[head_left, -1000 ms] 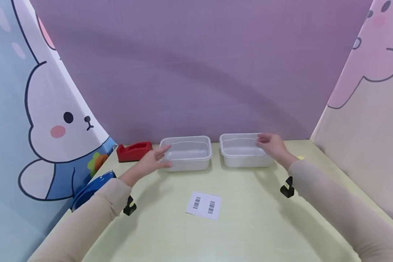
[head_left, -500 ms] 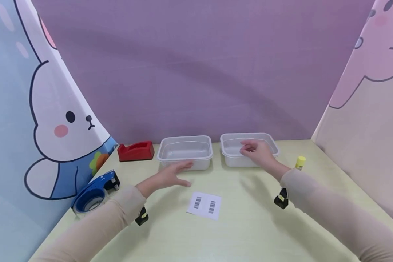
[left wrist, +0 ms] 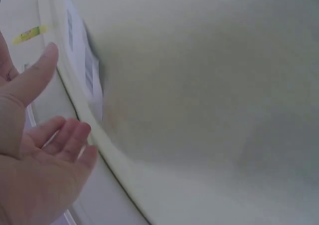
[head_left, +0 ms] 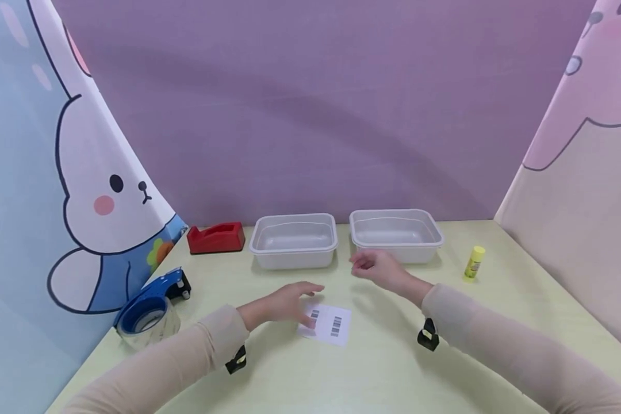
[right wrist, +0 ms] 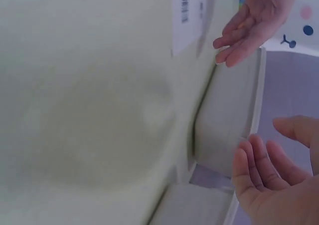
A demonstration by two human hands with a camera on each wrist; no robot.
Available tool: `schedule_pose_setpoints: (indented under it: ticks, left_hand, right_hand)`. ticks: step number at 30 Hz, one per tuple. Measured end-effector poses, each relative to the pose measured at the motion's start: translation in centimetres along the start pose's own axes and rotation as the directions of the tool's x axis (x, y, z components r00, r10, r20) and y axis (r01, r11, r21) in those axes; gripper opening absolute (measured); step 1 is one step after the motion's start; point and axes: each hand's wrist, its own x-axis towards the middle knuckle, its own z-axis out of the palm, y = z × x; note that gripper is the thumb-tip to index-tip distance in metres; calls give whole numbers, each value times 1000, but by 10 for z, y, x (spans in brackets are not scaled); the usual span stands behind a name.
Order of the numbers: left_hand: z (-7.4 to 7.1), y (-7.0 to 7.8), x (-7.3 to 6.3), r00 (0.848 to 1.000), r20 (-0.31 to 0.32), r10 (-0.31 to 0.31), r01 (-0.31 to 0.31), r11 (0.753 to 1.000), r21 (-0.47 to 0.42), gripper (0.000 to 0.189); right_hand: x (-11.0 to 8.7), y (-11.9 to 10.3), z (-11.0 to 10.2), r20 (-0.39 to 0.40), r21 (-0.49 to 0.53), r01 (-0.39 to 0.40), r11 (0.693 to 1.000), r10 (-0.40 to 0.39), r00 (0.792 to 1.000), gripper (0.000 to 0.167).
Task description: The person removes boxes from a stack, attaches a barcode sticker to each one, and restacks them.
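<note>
One blue tape gun [head_left: 150, 310] and one red dispenser [head_left: 216, 240] sit far left, then the left tub [head_left: 293, 260]. The left hand [head_left: 288, 303] has just come away from that tub, now by the left edge of the paper [head_left: 340, 328], fingers spread wide, nothing held. That paper's on the worktop [head_left: 367, 379], in front of the tubs; I'd say work's shifted onto it. The right hand [head_left: 382, 270] has also left the right tub [head_left: 416, 254], fingers loosely bent, thumb apart, nothing held. Glue stick [head_left: 474, 263]'s far right, untouched.
</note>
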Motion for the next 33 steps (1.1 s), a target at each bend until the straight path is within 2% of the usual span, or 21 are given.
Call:
schedule_pose_setpoints:
  ticks: [4,10,15,24,29,31,33]
  left_hand:
    - [9,6,-1,1000,-10,22,-20,993,119,81]
    - [15,9,-2,999,-39,11,-5,990,139,72]
    - [15,9,0,999,-42,4,2,990,143,62]
    - [14,12,2,998,-45,-34,38,996,80,58]
    - [15,11,4,999,-33,27,-25,997,70,56]
    - [16,11,4,998,-48,34,-32,998,50,51]
    - [17,10,4,996,-89,-5,3,1000,-19,41]
  right_hand:
    - [-3,5,13,70,1,6,1000,-6,998,27]
    - [-5,11,27,147,50,37,998,-44,988,31]
    - [-6,13,35,217,54,14,998,-26,976,30]
    - [-5,10,47,313,84,10,996,-36,949,24]
    - [-5,9,48,350,76,11,997,-36,936,24]
    - [-5,10,48,345,62,21,998,-41,938,25]
    - [-5,10,47,334,55,24,998,-41,942,25]
